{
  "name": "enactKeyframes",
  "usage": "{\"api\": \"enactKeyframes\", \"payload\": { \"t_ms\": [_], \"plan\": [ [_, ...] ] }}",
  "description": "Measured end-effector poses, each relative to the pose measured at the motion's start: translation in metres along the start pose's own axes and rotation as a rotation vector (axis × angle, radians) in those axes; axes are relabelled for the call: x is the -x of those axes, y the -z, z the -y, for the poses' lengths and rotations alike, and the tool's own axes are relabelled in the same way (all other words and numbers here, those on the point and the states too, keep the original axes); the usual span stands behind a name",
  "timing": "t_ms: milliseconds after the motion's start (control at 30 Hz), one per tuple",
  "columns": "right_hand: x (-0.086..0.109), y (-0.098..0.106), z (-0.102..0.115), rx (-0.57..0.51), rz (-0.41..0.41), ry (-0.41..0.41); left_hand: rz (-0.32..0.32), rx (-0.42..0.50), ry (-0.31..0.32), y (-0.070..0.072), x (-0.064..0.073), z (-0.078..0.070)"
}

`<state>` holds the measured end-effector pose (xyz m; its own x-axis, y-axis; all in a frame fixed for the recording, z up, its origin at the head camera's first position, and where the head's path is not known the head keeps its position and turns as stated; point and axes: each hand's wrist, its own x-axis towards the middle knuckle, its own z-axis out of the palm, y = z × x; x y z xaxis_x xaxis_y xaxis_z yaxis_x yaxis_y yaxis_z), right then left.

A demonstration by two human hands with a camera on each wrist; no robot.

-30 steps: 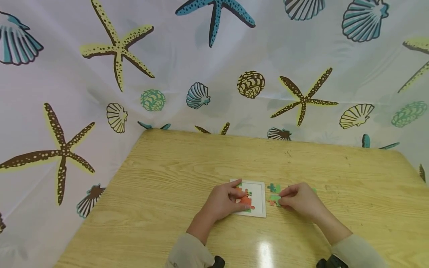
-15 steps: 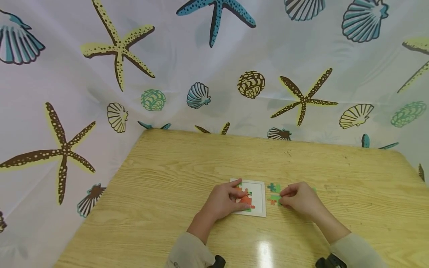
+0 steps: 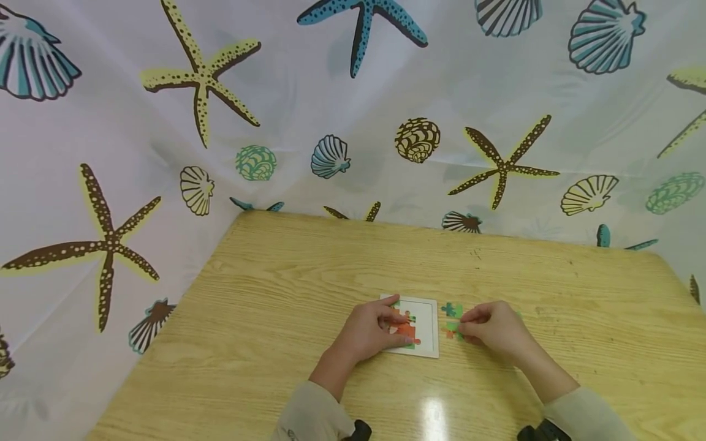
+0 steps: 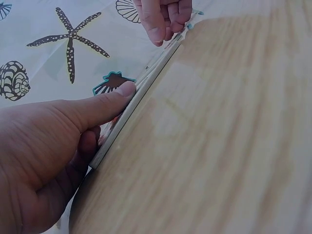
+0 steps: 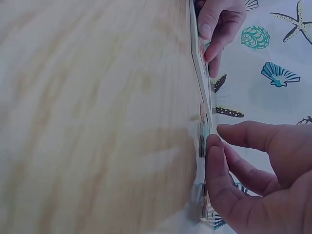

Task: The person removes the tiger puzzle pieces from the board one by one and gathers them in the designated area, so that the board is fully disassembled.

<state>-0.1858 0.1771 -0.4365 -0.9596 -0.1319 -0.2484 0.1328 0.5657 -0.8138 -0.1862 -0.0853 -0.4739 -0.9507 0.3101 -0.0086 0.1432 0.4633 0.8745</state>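
A square white puzzle board [image 3: 427, 327], partly filled with orange and green pieces, lies on the table. My left hand [image 3: 366, 331] rests across its left side, thumb near the front edge and index finger reaching the far edge. In the left wrist view the thumb [image 4: 109, 102] lies over the board's rim. To the right of the board, my right hand [image 3: 491, 327] pinches a green and orange jigsaw piece [image 3: 451, 329] with thumb and fingertip, low at the tabletop. Another teal and green piece [image 3: 451, 309] lies just behind it. My palm hides what lies under the right hand.
A wood-grain table [image 3: 287, 275] stretches around the board. A bit of another green piece [image 3: 518, 313] shows beyond the right hand. White cloth [image 3: 364, 110] printed with starfish and shells hangs behind the table and along its left side.
My right fingertips shift very slightly over the green and orange piece, which turns a little beneath them. The left hand and the board stay in place; the head view tilts slightly.
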Motion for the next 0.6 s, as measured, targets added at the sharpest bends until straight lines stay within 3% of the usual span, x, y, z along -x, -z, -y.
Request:
{"api": "enactKeyframes", "payload": {
  "t_ms": [400, 600],
  "plan": [
    [-0.004, -0.003, 0.009, -0.075, 0.029, 0.008, 0.006, -0.004, 0.013, 0.000, -0.001, 0.003],
    [-0.008, -0.008, 0.012, -0.177, 0.066, 0.016, 0.007, -0.005, 0.018, 0.000, -0.001, 0.002]
  ]
}}
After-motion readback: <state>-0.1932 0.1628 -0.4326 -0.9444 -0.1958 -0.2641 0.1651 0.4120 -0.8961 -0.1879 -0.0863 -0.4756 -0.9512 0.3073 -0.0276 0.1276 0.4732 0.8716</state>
